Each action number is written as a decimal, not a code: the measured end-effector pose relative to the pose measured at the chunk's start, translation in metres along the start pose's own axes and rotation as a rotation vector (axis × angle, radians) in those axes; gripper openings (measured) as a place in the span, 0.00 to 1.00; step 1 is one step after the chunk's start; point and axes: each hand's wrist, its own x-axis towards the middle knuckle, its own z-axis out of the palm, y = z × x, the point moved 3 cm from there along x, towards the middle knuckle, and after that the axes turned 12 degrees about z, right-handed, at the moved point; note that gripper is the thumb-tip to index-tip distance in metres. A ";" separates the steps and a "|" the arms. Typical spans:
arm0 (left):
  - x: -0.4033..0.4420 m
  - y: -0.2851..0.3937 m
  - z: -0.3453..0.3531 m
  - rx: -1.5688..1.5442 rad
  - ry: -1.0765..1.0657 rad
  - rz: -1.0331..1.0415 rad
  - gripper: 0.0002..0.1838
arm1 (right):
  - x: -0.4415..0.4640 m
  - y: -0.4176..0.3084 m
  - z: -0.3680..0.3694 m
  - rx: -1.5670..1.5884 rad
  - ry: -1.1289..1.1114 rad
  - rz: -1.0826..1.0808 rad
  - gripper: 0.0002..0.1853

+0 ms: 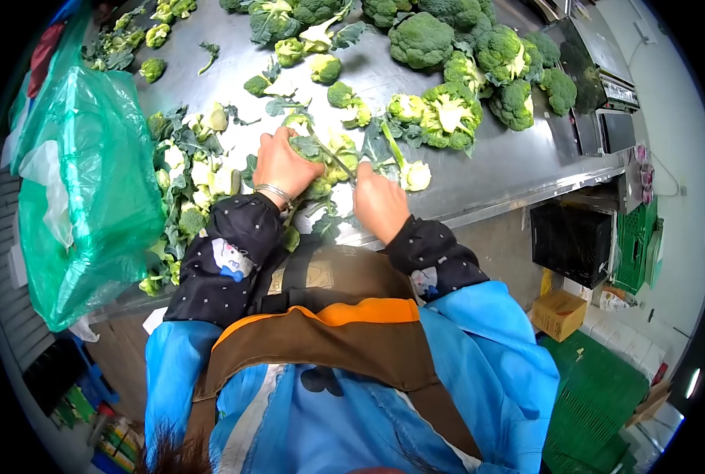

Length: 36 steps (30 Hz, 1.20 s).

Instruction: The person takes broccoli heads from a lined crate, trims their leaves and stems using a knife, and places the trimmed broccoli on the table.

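left hand: half-curled, fingers resting on broccoli piece | piece: near side of steel table, between hands | right hand: closed around knife, blade angled far-left | left: trimmings beside green bag | far right: broccoli heads

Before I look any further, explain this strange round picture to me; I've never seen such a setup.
There is no machine: a person works with two bare hands, the left hand and the right hand. The single picture comes from a camera worn on the head, looking forward and down, so the wearer's patterned sleeves show too. On the metal table lie big broccoli heads, smaller florets and a heap of leaves and stem pieces near a green plastic bag. The right hand holds a knife; the left is curled over some broccoli, its grip partly hidden.
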 end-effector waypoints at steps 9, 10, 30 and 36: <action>0.004 -0.006 0.005 -0.061 0.008 0.000 0.33 | 0.018 0.004 0.004 -0.060 0.049 0.078 0.09; 0.003 -0.012 0.006 -0.077 0.019 0.038 0.33 | 0.014 0.008 0.001 -0.066 0.028 0.087 0.10; -0.082 -0.015 -0.020 -1.133 0.004 0.347 0.40 | -0.013 -0.001 -0.019 1.797 -0.655 0.259 0.35; -0.070 -0.032 -0.037 -1.216 -0.403 -0.275 0.36 | -0.012 0.002 -0.015 1.578 -0.826 0.166 0.32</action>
